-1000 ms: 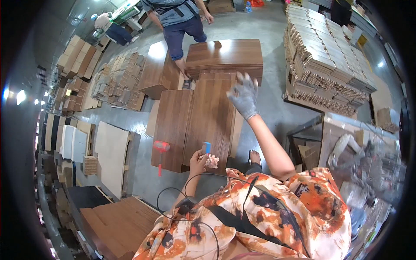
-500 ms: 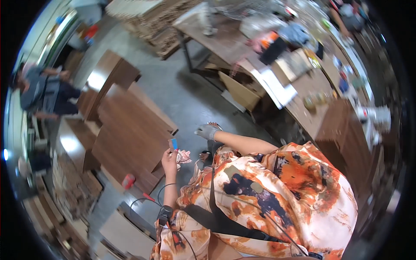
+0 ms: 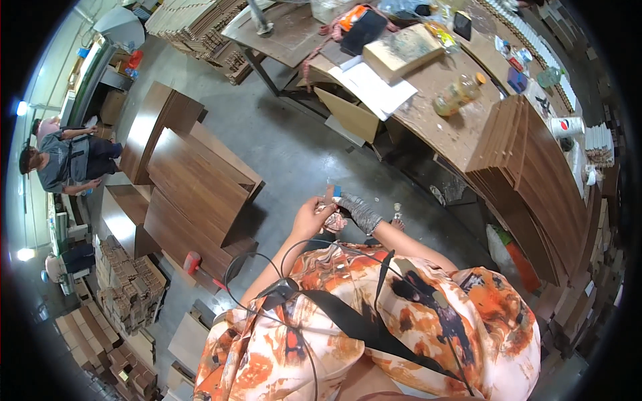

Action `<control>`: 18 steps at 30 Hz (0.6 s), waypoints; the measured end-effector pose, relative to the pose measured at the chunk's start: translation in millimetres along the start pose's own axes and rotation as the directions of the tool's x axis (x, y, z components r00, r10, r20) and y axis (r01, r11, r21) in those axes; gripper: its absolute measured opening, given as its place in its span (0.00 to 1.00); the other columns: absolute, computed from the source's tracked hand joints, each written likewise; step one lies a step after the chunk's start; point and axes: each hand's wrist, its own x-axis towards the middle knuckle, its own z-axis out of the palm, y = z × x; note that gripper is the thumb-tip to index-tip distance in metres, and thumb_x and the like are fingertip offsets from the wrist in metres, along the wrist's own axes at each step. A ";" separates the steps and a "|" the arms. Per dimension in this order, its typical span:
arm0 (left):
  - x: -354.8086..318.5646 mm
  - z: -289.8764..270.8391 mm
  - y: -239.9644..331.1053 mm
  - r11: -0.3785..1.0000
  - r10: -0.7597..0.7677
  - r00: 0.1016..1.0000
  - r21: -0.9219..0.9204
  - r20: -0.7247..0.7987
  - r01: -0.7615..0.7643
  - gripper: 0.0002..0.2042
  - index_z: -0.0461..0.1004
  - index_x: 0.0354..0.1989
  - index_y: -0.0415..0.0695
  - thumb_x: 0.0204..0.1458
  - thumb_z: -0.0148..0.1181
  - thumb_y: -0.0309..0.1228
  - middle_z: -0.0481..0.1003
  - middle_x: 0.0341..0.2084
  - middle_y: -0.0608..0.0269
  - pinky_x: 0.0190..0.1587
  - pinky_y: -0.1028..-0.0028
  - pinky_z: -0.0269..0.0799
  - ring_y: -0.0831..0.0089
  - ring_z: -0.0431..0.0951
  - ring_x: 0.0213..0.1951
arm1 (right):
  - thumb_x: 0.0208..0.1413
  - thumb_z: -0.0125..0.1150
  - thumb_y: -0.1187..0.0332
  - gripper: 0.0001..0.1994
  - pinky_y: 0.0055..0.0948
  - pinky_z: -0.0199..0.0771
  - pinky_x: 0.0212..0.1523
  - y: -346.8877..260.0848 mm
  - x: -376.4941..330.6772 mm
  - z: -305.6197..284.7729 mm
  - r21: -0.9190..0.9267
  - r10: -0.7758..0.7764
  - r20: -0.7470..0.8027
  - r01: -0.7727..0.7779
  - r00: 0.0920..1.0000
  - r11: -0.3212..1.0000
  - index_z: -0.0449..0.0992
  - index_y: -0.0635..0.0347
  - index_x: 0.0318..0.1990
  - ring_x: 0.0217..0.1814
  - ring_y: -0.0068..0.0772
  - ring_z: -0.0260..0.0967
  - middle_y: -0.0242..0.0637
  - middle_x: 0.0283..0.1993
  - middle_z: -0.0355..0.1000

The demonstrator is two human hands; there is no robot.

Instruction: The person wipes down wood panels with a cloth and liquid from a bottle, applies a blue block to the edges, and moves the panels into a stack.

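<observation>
Grey floor (image 3: 291,144) lay below the blue-brown block (image 3: 329,194); our left hand (image 3: 310,218) gripped it, our right hand (image 3: 360,214) had come beside it, grip unclear, apparently making work two-handed.

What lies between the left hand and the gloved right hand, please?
In the head view, a small blue-and-brown block and a crumpled, pinkish wad show between the left hand and the right hand.

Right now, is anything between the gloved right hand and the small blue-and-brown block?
Nothing visible: the gloved right hand is at the blue end of the small block, though contact is unclear. The left hand holds it; a crumpled bundle sits just below.
</observation>
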 end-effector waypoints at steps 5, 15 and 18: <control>10.1 106.4 14.0 0.978 0.032 0.994 -0.206 0.107 -0.009 0.19 0.75 0.53 0.39 0.59 0.68 0.38 0.81 0.32 0.66 0.23 0.81 0.65 0.85 0.75 0.27 | 0.63 0.65 0.62 0.11 0.25 0.74 0.39 7.9 -32.4 -105.5 0.085 -0.087 0.017 0.086 0.996 0.993 0.79 0.59 0.46 0.37 0.19 0.71 0.26 0.36 0.76; -20.1 199.8 154.7 0.990 -0.029 0.939 -0.119 0.343 0.074 0.19 0.76 0.54 0.37 0.61 0.64 0.38 0.81 0.34 0.64 0.24 0.78 0.69 0.80 0.79 0.29 | 0.63 0.65 0.62 0.23 0.25 0.78 0.50 -90.1 -197.5 -254.1 0.115 -0.276 -0.089 0.285 0.957 0.952 0.71 0.59 0.63 0.49 0.22 0.73 0.30 0.52 0.73; -17.3 222.6 145.8 0.973 -0.006 0.967 -0.222 0.256 0.065 0.15 0.77 0.48 0.37 0.62 0.62 0.37 0.80 0.29 0.64 0.20 0.78 0.66 0.79 0.74 0.20 | 0.63 0.63 0.54 0.29 0.28 0.69 0.60 -118.2 -240.8 -267.5 0.036 -0.370 0.001 0.370 0.929 0.929 0.67 0.59 0.67 0.56 0.24 0.70 0.30 0.56 0.72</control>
